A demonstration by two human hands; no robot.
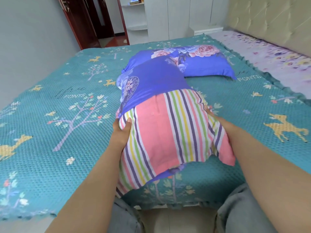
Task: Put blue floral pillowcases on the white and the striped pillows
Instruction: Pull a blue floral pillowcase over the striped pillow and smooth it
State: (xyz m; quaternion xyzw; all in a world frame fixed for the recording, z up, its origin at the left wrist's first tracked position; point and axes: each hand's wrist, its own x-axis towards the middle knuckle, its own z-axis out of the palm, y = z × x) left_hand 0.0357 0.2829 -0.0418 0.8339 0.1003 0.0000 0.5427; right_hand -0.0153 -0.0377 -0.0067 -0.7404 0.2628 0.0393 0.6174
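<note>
A striped pillow (168, 132) in pink, white, purple, green and yellow lies lengthwise on the bed, its far half inside a blue floral pillowcase (151, 81). My left hand (122, 132) grips the pillow's left side just below the case's edge. My right hand (217, 120) presses against its right side, fingers partly hidden behind the fabric. Behind it lies a second pillow (202, 63) fully covered in a blue floral case with pink flowers.
The teal bedspread (50, 115) with trees and deer covers the bed. A lilac sheet (269, 52) and a padded headboard (269, 17) are at the right. White wardrobe doors (176, 15) and a dark red door frame (75, 22) stand beyond. My knees touch the bed's near edge.
</note>
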